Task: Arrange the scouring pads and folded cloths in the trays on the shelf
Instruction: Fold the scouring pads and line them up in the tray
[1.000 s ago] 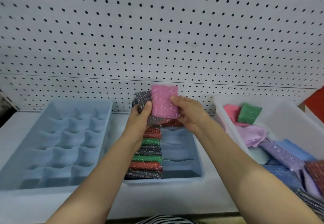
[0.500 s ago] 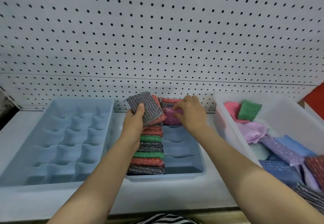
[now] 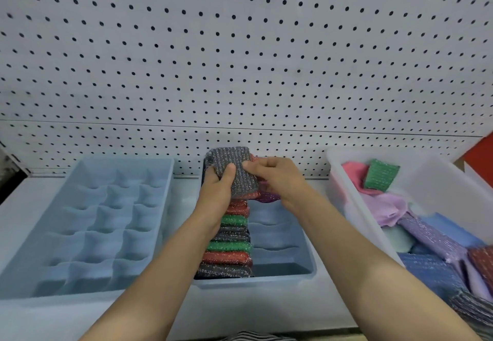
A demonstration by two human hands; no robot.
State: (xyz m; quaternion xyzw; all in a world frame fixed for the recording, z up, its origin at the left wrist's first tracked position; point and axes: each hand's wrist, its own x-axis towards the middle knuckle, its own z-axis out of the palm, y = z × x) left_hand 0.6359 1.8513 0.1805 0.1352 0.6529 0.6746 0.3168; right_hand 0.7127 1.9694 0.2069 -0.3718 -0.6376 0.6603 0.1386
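Left hand (image 3: 216,190) clasps a grey scouring pad (image 3: 236,171) over the tray (image 3: 310,270); right hand (image 3: 278,180) apparently pinches its edge. Judged light, springy: best held by opposite edges.

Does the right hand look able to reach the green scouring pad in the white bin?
Probably yes: the green scouring pad lies uncovered atop a pink cloth in the open white bin, beside the right hand, which first must release the grey scouring pad.
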